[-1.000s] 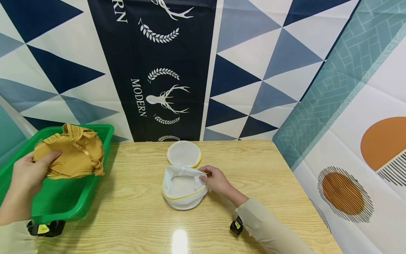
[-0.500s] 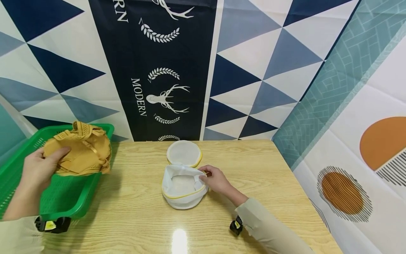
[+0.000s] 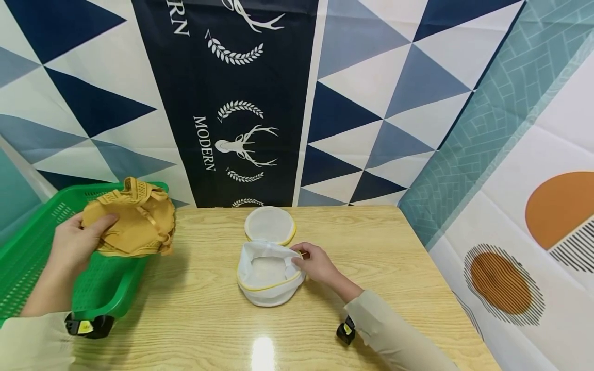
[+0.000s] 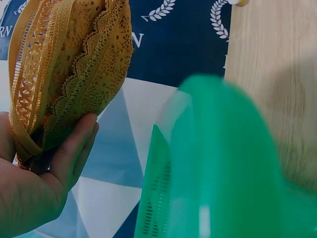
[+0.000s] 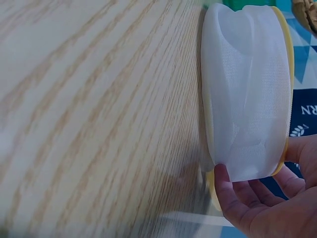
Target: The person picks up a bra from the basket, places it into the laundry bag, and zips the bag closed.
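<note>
My left hand (image 3: 76, 239) holds a folded mustard-yellow lace bra (image 3: 134, 221) above the right side of the green basket. The left wrist view shows the bra's scalloped lace edge and strap (image 4: 74, 64), with the thumb and fingers closed on its lower end. At the middle of the table, a white mesh laundry bag (image 3: 271, 296) with yellow zip trim stands with its mouth facing up. Its round lid (image 3: 269, 224) is folded back behind it. My right hand (image 3: 315, 264) pinches the bag's right rim; in the right wrist view the fingers touch the mesh wall (image 5: 247, 99).
The green plastic basket (image 3: 122, 299) stands at the table's left. The wooden table (image 3: 371, 232) ends at a patterned cloth backdrop (image 3: 241, 103) behind and a cloth (image 3: 510, 232) on the right. Each wrist wears a black camera mount (image 3: 345, 330).
The left hand has carried the bra steadily to the right, from over the basket toward its right rim. The right hand and the mesh bag have stayed in place.
</note>
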`<state>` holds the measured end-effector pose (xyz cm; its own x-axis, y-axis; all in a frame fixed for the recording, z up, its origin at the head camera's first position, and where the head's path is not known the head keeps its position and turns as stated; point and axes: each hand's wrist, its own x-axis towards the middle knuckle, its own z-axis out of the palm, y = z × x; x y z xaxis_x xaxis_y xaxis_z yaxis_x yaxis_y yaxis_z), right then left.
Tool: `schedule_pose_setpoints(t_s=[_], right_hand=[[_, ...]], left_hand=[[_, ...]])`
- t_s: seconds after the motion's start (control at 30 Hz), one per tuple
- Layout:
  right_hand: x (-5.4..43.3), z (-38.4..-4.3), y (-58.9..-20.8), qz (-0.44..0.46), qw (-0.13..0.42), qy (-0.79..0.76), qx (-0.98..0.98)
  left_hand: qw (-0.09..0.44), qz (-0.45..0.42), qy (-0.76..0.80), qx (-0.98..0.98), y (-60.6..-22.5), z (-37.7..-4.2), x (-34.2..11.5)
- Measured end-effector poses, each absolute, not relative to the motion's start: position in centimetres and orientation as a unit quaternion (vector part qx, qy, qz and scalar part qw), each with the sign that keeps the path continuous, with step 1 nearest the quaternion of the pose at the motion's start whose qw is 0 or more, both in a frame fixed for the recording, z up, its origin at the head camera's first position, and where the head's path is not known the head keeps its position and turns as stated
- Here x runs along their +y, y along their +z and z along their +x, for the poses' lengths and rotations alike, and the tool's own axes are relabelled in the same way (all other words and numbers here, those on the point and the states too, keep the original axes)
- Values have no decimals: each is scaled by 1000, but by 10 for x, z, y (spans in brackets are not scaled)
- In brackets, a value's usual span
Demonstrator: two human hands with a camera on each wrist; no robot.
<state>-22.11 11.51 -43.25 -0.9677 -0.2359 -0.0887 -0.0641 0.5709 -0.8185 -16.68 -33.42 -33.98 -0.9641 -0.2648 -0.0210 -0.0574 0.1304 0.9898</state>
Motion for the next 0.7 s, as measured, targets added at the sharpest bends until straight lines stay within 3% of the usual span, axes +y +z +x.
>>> schedule_pose_setpoints(t_s=[0.7], right_hand=[[114,-220,-432,-94,93,-450,883]], left_hand=[[91,111,-591,-794,-336,-172,-313]])
